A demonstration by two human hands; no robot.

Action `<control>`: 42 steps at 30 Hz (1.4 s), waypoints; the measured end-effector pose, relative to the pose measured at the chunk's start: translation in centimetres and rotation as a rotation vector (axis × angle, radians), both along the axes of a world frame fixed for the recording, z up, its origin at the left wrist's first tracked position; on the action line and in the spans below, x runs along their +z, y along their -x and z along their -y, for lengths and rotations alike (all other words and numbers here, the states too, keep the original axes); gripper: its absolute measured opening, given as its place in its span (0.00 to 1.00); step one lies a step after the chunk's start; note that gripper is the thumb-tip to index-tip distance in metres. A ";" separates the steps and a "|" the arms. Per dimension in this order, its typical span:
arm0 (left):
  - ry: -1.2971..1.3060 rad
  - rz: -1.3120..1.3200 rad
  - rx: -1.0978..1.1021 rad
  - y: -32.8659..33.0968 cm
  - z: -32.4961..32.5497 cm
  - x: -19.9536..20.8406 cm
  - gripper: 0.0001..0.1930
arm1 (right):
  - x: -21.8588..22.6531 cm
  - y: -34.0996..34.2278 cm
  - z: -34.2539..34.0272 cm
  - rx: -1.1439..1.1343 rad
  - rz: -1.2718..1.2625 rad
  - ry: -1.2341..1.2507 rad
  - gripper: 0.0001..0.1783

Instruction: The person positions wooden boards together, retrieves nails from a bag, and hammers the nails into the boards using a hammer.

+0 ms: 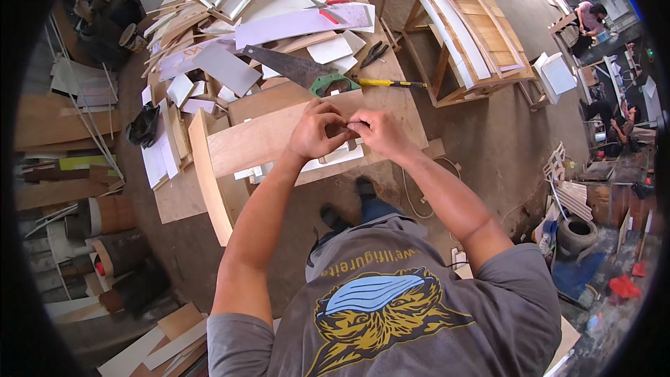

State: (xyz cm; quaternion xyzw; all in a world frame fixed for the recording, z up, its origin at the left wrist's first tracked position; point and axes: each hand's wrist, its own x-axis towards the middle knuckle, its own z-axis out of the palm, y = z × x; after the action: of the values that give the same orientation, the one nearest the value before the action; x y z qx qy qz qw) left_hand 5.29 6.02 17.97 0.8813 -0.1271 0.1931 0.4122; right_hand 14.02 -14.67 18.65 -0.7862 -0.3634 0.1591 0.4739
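My left hand (pixel 317 130) and my right hand (pixel 382 132) meet fingertip to fingertip over the near edge of the worktable. Both are closed in a pinch. Whatever lies between the fingers is too small and hidden to make out. Below and left of them is a light wooden board (pixel 255 141), joined at its left end to an upright curved plank (pixel 211 181). Just beyond my hands lies a handsaw (pixel 286 67) with a green handle. A yellow-and-black hand tool (pixel 392 83) rests to its right, and black-handled pliers (pixel 375 54) lie farther back.
Wood and white panel offcuts (pixel 227 70) pile over the table's left and far side, with red-handled pliers (pixel 326 12) on top. A wooden stand (pixel 467 38) stands at the far right. More boards (pixel 164 342) lie at the lower left. Two people (pixel 592 19) work at far right.
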 end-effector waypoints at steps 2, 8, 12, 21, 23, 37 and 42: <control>0.004 -0.093 0.025 0.3 0.1 -0.2 0.14 | -0.1 0.2 -0.1 0.024 -0.077 -0.081 0.07; -0.013 -0.172 0.085 0.1 0.5 0.0 0.13 | -0.3 -0.2 0.0 0.061 0.128 -0.171 0.05; -0.013 -0.174 0.108 0.1 0.8 -0.3 0.13 | -0.9 -0.5 0.2 0.083 0.230 -0.217 0.04; -0.106 -0.182 0.106 -0.2 0.7 0.3 0.12 | -0.3 -4.9 1.2 0.194 0.285 -0.236 0.11; -0.077 -0.192 0.119 -0.3 1.1 0.8 0.12 | -1.7 -8.4 0.9 0.053 0.089 -0.085 0.14; -0.043 -0.243 0.125 -0.4 1.2 1.2 0.11 | -23.4 -21.1 5.4 -0.112 0.522 0.799 0.20; -0.053 -0.221 0.110 -0.2 0.9 1.0 0.11 | -20.9 -18.1 8.4 -0.294 0.259 0.693 0.18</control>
State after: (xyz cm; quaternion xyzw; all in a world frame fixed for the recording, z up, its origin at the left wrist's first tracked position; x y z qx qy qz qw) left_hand 5.44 5.15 19.00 0.9133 -0.0374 0.1135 0.3892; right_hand 32.09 -23.03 -2.24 -0.9566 -0.2287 0.1025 0.1485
